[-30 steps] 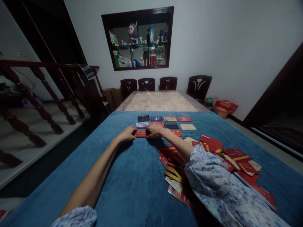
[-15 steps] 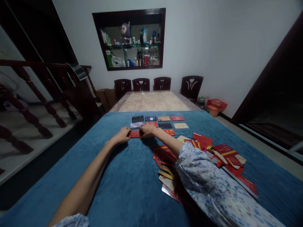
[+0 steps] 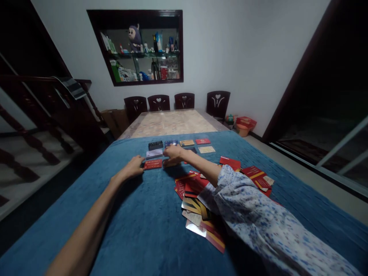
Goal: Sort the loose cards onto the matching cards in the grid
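Several small stacks of cards lie in rows on the blue cloth (image 3: 138, 222). My left hand (image 3: 132, 168) rests at the left end of a red card stack (image 3: 153, 164) in the near row, thumb and fingers apart. Over the stacks just right of it is my right hand (image 3: 173, 153), fingers spread and bent downward; whether they touch a card I cannot tell. It partly covers a blue stack (image 3: 171, 143) and other cards. Beside my hands sits a pale lilac stack (image 3: 154, 154). A black stack (image 3: 155, 145), a yellow stack (image 3: 187, 143), a red card (image 3: 203, 141) and a cream card (image 3: 206, 149) lie around them.
Loose red and gold cards (image 3: 195, 205) are heaped under my right forearm, with more red cards (image 3: 257, 174) to the right. Beyond the cloth, the bare tabletop (image 3: 178, 120) runs toward several dark chairs (image 3: 184, 101). A wooden railing (image 3: 31, 78) stands at the left.
My right hand has left the near red card stack and shifted up and right over the neighbouring stacks. My left hand has eased slightly off its left end. The view has turned right.
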`<state>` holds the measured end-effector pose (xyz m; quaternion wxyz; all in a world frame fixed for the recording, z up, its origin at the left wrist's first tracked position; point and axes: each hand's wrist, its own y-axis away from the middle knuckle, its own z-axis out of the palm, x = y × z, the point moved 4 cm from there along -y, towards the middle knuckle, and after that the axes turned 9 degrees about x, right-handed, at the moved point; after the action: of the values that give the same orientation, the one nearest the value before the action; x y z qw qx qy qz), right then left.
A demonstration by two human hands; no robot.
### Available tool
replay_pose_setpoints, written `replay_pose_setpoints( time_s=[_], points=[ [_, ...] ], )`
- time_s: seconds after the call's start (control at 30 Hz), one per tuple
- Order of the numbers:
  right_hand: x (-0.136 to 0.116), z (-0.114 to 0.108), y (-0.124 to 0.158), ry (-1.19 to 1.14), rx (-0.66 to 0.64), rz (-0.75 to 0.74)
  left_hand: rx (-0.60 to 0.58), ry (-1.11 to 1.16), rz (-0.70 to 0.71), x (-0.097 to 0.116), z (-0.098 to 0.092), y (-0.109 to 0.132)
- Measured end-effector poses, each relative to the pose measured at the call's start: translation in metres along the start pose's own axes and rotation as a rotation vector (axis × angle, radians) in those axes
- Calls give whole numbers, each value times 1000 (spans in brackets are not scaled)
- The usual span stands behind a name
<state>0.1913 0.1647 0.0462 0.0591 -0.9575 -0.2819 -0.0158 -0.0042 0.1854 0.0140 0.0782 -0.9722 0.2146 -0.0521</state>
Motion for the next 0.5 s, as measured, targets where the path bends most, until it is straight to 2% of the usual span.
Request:
replay_pose_setpoints(
  time_s=[0.17,0.5],
  points=[
    [25,-16,27,70,41,29,48,-37,4,10,-11,1],
    [55,-31,95,66,137,104,141,26,114,54,-20,5]
  ],
)
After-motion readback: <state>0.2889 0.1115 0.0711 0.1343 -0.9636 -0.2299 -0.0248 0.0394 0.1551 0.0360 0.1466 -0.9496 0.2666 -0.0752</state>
